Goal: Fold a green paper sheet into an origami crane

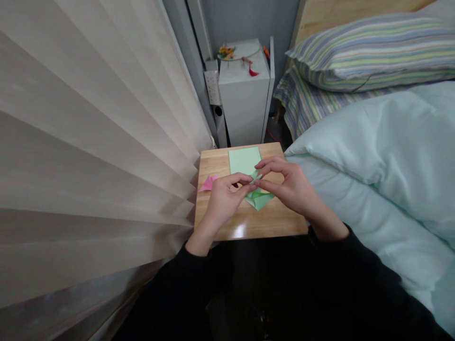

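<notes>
Between my two hands, above a small wooden table point(280, 225), is a small folded piece of light green paper point(255, 176). The thumb and fingers of my left hand point(225, 195) pinch it from the left. My right hand point(291, 185) has its thumb and index finger closed at the paper's right side, and its other fingers are loosely bent. Fingers hide part of the folds. Just below lies another folded green paper point(262, 201), partly opened out. A flat, square light green sheet point(243, 160) rests behind my hands. Left of my left hand sits a pink folded paper piece point(208, 183).
A pale pleated curtain point(106, 123) hangs close along the table's left side. Against the right side is a bed with a light blue quilt point(384, 137) and a striped pillow point(377, 52). Behind the table stands a white cabinet point(243, 104) with a round fan point(245, 49) on top.
</notes>
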`<move>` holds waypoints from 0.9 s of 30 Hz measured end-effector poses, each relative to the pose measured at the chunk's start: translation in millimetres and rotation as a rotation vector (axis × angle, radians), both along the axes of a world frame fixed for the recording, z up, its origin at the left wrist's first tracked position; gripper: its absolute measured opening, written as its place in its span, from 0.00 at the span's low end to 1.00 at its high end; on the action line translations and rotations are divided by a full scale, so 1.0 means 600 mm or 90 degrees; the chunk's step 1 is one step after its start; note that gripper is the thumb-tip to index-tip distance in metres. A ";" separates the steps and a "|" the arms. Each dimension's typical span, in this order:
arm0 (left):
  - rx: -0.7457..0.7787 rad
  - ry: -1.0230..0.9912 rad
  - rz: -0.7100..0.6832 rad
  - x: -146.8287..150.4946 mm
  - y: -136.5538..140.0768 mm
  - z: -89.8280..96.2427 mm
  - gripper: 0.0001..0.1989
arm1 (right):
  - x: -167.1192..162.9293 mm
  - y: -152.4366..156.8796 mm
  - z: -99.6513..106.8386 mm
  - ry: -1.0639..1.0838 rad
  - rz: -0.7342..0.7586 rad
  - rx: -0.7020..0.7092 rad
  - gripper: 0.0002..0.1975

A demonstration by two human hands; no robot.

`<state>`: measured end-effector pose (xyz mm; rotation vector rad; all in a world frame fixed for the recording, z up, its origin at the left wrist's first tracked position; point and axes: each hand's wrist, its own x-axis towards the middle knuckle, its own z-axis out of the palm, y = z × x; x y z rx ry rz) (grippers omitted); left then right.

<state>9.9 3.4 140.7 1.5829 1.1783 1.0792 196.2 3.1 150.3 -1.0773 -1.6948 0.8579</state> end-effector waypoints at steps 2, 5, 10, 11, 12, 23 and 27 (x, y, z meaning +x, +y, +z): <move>-0.015 -0.013 -0.007 -0.002 0.001 0.000 0.03 | 0.000 0.000 0.000 0.007 -0.001 -0.004 0.05; -0.041 -0.028 -0.028 -0.005 0.002 0.001 0.05 | 0.000 0.000 0.002 0.022 -0.002 -0.003 0.07; -0.043 -0.020 -0.060 -0.006 0.003 -0.001 0.09 | 0.001 0.000 0.001 0.031 0.011 0.001 0.09; -0.036 -0.026 -0.061 -0.006 0.003 -0.002 0.08 | 0.001 0.000 0.001 0.031 0.013 0.002 0.09; -0.027 -0.035 -0.060 -0.006 0.003 -0.002 0.07 | 0.002 0.000 0.001 0.028 0.014 0.003 0.10; -0.001 0.097 -0.120 -0.039 0.013 0.023 0.06 | 0.014 0.006 0.002 -0.182 0.079 0.154 0.01; -0.015 0.121 -0.144 -0.048 0.016 0.023 0.08 | 0.017 0.006 0.002 -0.239 0.083 0.213 0.02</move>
